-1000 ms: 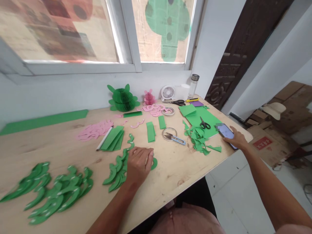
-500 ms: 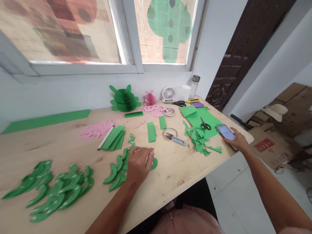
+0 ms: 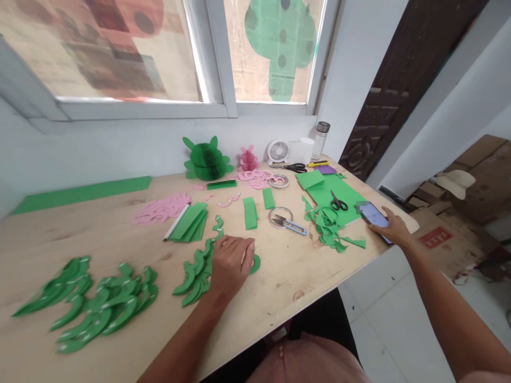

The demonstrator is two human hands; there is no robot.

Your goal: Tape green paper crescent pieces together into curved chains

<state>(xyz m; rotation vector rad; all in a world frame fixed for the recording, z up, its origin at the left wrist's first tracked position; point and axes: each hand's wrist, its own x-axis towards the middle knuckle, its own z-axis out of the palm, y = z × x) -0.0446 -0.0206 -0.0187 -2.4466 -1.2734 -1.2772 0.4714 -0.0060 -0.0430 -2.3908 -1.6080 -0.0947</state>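
our left hand (image 3: 230, 264) curls over green paper crescents (image 3: 195, 274), our right hand (image 3: 393, 229) holds a smartphone (image 3: 374, 217)

our left hand lies palm down with its fingers curled, at the end of a curving row of those crescents on the plywood table (image 3: 297, 319). a rounded green paper piece (image 3: 256, 264) pokes out just past the fingers, and we cannot tell whether the hand is pinching it or only covering it. our right hand is closed around the smartphone near the table's right edge, with the lit screen facing up.

just beside the phone lies a green sheet (image 3: 331, 197) with black-handled scissors (image 3: 338, 202) on it, and green scraps (image 3: 327, 229) are heaped over its near edge. between our hands are blue-handled thread snips (image 3: 293, 227) and two green paper strips (image 3: 250, 213). to the left, two larger heaps of green crescents (image 3: 106, 306) sit near the front of the table, and pink paper cutouts (image 3: 162, 208) lie farther back. along the wall stand a green honeycomb paper turtle (image 3: 206, 159), a pink honeycomb paper figure (image 3: 248, 159), a small white fan (image 3: 278, 151) and a steel-capped bottle (image 3: 320, 141).
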